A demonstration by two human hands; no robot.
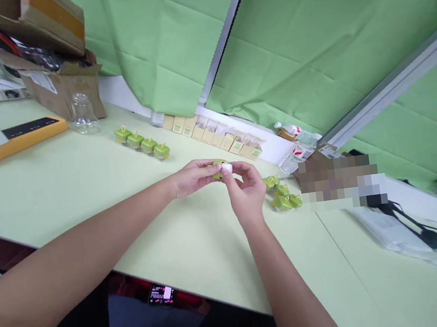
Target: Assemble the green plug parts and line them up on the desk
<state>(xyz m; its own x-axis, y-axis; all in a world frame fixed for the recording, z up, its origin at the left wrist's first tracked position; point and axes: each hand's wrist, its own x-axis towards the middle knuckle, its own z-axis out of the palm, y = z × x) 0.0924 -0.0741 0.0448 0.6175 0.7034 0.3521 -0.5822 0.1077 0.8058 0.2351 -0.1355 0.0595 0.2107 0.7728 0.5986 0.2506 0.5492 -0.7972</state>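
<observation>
Above the middle of the table, my left hand (195, 178) pinches a small green piece (217, 173), in the same green as the lids nearby. My right hand (246, 187) meets it from the other side, thumb and fingers closed around a small white piece (226, 169) that sits against the green one. My fingers cover much of both, so how they join is hidden. Beyond my left hand stands a row of small clear tubs with green looped lids (142, 143). A looser group of similar green-lidded tubs (282, 201) lies just right of my right hand.
Small brown cardboard boxes (210, 133) line the wall. A clear jar (84, 115), an orange-edged device (20, 140) and a large carton (70, 91) stand at the left. Plastic bottles (298, 146), flat clear packaging (390, 232) and black cables lie right.
</observation>
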